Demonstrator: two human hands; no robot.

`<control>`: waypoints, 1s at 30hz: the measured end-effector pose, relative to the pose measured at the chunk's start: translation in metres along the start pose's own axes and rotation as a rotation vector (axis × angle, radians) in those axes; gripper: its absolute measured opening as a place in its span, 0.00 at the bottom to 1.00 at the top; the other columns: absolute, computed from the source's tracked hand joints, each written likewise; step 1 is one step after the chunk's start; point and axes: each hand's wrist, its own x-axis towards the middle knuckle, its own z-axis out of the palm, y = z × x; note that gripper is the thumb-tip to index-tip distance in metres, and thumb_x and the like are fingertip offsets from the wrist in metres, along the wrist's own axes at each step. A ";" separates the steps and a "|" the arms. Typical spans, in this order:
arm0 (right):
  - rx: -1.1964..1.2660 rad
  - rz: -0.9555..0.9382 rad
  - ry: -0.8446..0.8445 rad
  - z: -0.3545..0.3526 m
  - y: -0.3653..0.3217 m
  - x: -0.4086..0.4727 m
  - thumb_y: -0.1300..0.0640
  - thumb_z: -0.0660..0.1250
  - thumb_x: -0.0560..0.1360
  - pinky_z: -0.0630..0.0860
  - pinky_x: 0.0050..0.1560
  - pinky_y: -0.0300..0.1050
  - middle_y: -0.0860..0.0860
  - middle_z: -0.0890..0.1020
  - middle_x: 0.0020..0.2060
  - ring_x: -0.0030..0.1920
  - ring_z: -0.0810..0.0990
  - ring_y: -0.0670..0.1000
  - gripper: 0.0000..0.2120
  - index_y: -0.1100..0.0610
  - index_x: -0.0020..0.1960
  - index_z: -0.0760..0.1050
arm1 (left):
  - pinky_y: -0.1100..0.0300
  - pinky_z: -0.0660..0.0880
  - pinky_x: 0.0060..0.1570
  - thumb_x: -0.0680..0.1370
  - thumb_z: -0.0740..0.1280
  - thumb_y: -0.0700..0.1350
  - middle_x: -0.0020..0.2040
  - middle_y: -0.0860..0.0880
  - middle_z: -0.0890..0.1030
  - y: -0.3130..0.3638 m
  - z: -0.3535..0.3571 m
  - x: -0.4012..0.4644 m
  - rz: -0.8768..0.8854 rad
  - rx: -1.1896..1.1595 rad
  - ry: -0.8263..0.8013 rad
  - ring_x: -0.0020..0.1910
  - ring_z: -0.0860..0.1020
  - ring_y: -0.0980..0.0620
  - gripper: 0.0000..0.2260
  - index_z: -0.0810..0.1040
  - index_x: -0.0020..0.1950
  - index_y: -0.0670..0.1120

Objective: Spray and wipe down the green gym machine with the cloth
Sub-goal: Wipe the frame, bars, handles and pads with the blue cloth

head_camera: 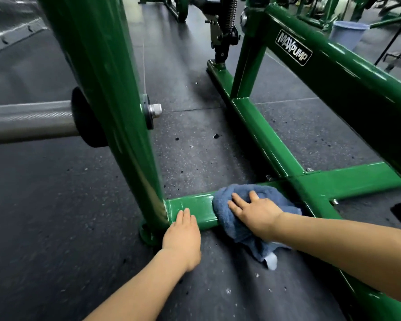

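Blue terry cloth (248,205), soft and light, lies bunched over the low crossbar (192,210) of the green gym machine (259,137). I'd judge a flat palm works better than a pinch. My right hand (255,210) presses it with fingers spread; my left hand (183,235) rests flat on bare bar, holding nothing. Both forearms reach low and forward.

A dark speckled rubber floor (195,140) fills the view, with small black crumbs scattered near its middle. At nine o'clock a knurled steel bar (28,121) lies level, ending at a black collar (83,117). At one o'clock a pale blue bucket (347,33) stands upright on the floor. At twelve o'clock a coiled metal spring (229,10) hangs, blurred.
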 end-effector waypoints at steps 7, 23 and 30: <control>-0.128 -0.329 0.073 -0.028 -0.033 0.009 0.60 0.53 0.82 0.72 0.55 0.59 0.53 0.45 0.78 0.71 0.58 0.68 0.29 0.52 0.79 0.45 | 0.51 0.51 0.76 0.78 0.63 0.49 0.76 0.34 0.53 -0.005 0.007 -0.012 -0.019 0.098 -0.016 0.76 0.50 0.39 0.34 0.52 0.76 0.34; -0.043 -0.152 -0.019 -0.061 -0.062 0.042 0.41 0.60 0.77 0.68 0.63 0.62 0.50 0.44 0.78 0.73 0.56 0.63 0.40 0.51 0.79 0.40 | 0.55 0.71 0.59 0.79 0.61 0.43 0.68 0.40 0.65 -0.001 -0.001 -0.020 -0.081 0.130 0.043 0.67 0.64 0.44 0.22 0.63 0.72 0.38; 0.072 -0.097 -0.089 -0.095 -0.063 0.091 0.50 0.57 0.78 0.66 0.66 0.63 0.46 0.58 0.75 0.72 0.61 0.59 0.30 0.47 0.77 0.52 | 0.53 0.69 0.61 0.79 0.57 0.38 0.73 0.38 0.60 0.001 0.004 -0.019 -0.087 0.091 0.137 0.69 0.64 0.42 0.25 0.56 0.75 0.37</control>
